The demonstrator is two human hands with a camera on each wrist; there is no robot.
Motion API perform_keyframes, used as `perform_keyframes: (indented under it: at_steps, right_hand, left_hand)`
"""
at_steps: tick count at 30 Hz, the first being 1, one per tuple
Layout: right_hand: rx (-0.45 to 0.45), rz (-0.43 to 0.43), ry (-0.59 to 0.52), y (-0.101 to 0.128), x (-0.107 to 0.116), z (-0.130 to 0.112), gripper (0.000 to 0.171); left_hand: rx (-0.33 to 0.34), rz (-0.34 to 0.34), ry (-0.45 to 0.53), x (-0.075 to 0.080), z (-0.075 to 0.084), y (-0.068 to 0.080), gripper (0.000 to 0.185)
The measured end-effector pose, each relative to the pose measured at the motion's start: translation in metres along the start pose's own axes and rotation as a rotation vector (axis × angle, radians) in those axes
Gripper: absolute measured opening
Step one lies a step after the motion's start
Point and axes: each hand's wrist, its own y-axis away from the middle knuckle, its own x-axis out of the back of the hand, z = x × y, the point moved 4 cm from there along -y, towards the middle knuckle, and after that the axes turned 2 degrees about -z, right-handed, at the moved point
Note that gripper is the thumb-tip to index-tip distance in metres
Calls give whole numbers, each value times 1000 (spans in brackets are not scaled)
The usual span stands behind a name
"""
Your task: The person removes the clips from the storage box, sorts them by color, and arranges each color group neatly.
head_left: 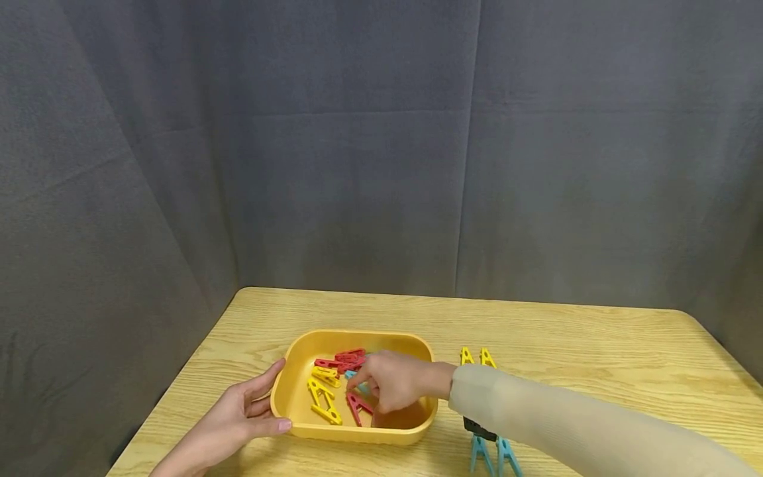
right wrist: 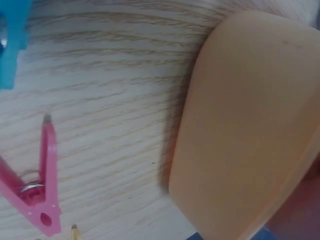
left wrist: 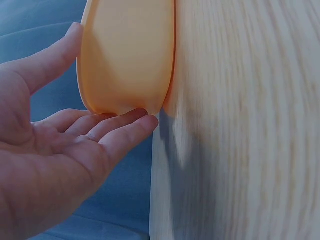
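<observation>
Several clothes pegs are already out on the wooden table (head_left: 596,344): two yellow pegs (head_left: 477,357) and two blue pegs (head_left: 495,456) beside your right sleeve, plus a pink peg (right wrist: 37,185) seen by the right wrist camera. In the yellow tray (head_left: 298,377), red pegs (head_left: 346,361), more yellow ones and one blue remain, so I judge the sorting partly done. Your left hand (head_left: 232,417) lies open, fingers straight against the tray's wall. Your right hand (head_left: 393,384) reaches inside, fingers curled at a red peg (head_left: 356,405); I cannot tell whether it grips it.
</observation>
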Motion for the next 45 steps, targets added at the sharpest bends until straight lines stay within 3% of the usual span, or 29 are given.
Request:
perform_keyframes:
  at_steps: [4, 10, 14, 20, 24, 32, 45]
  right_hand:
    - [3, 4, 21, 2, 0, 2, 48]
    - [46, -24, 26, 2, -2, 1, 58]
    - [79, -36, 32, -1, -4, -1, 46]
    - [17, 58, 118, -2, -3, -4, 38]
    - [-11, 94, 103, 0, -2, -6, 33]
    - [-31, 37, 12, 4, 0, -4, 50]
    - [-66, 38, 6, 7, -3, 1, 61]
  left_hand:
    - [-7, -6, 1, 0, 0, 0, 101]
    - [-10, -13, -1, 1, 0, -1, 101]
    - [-12, -13, -17, 1, 0, -1, 101]
    - [-9, -15, -15, 1, 0, -2, 101]
    - [-8, -15, -13, 1, 0, -3, 101]
    - [17, 5, -33, 4, -2, -3, 102]
    - [31, 15, -23, 6, -4, 0, 104]
